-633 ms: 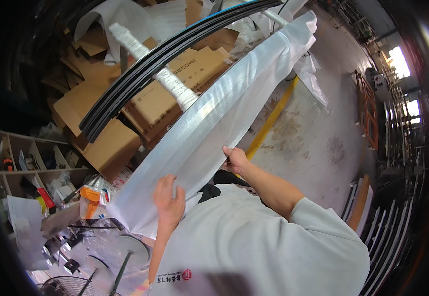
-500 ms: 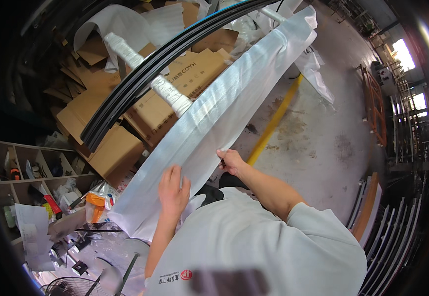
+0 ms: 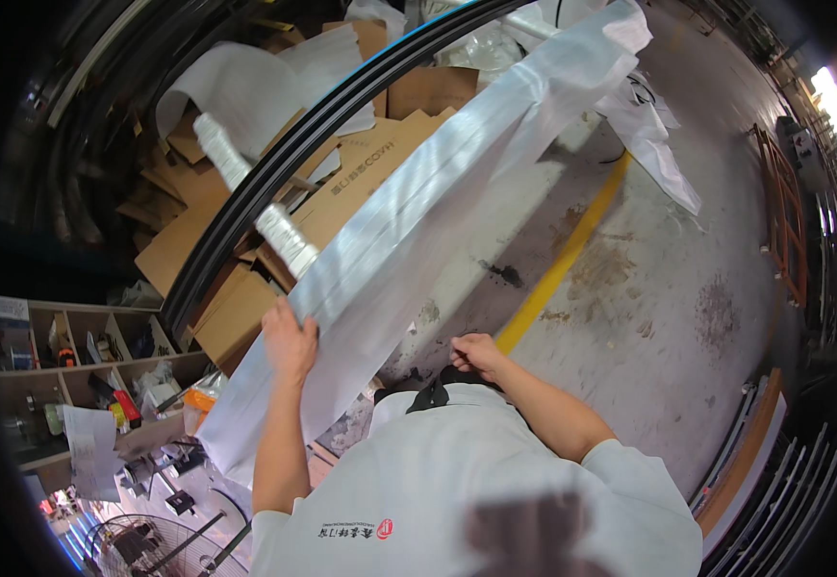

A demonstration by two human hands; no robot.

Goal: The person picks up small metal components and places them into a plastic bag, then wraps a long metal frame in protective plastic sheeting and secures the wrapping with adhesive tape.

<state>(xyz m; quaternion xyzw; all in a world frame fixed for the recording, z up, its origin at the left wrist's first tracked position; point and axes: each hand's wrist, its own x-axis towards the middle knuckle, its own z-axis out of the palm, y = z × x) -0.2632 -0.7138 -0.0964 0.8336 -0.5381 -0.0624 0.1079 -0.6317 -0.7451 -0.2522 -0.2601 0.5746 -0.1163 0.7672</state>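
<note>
A long piece wrapped in translucent white foam sheet (image 3: 409, 226) runs slantwise from lower left to the far upper right. My left hand (image 3: 289, 341) lies on its near left part, fingers over the upper side and thumb apart. To the right, clear of the sheet's hanging lower edge, my right hand (image 3: 477, 355) is closed with its fingers curled in. Whether something small is pinched in it cannot be made out. Behind the sheet, a long dark grooved profile (image 3: 289, 154) lies across supports wrapped in white film (image 3: 284, 238).
Flattened brown cardboard (image 3: 370, 168) is heaped beyond the supports. A compartment shelf (image 3: 91, 370) with small tools stands at left, a wire fan (image 3: 139, 539) below it. A yellow line (image 3: 563, 255) crosses the grey floor. Metal bars (image 3: 774, 490) stand at lower right.
My right hand has come off the sheet's lower edge and moved right and down. My left hand has shifted left and up along the sheet. The view has turned somewhat.
</note>
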